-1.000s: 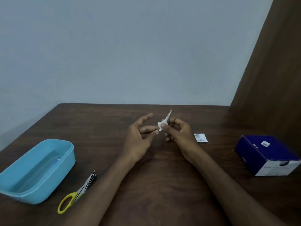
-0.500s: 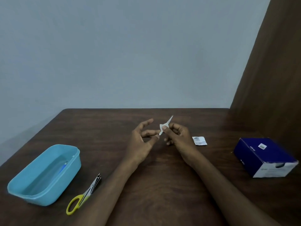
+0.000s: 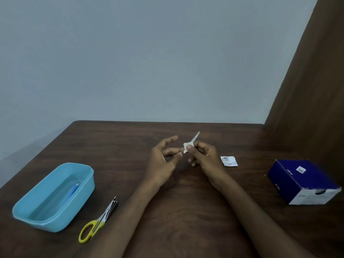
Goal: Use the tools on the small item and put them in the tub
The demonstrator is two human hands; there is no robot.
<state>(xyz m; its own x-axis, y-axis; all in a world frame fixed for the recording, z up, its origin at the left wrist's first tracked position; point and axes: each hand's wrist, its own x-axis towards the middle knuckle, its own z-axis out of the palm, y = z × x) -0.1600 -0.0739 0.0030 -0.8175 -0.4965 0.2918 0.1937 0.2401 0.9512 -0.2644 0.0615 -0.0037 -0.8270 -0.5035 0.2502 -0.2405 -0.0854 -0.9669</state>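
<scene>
Head view: right hand (image 3: 202, 157) pinched a small white strip with a thin pointed tail (image 3: 190, 144) between thumb and curled fingers (image 3: 189, 147), clamped on its lower, wider end. Strip was held up off the dark brown wooden worktop (image 3: 186, 211), tail slanting up and away past the fingertips. What the strip actually was: too small to tell.

Left hand (image 3: 163, 161) sat just beside it, fingers apart and loosely bent, holding nothing. Its middle fingertip was right at the strip's lower edge; contact or a hair's gap, couldn't tell. Index finger pointed up and outward, clear of the strip.

Small white torn paper wrapper (image 3: 229, 161) lay flat on the worktop just outboard of the right hand's knuckles, not touching them. Dark blue cardboard box with a white end face (image 3: 303, 181) sat well apart, further out on the same side.

Yellow-handled scissors (image 3: 98, 218), blades together, lay on the worktop well short of the left fingers, beside the left forearm. Light blue rectangular plastic tub (image 3: 55, 196) stood just beyond the scissors, with a blue pen-like item (image 3: 73, 191) inside against its far wall.
</scene>
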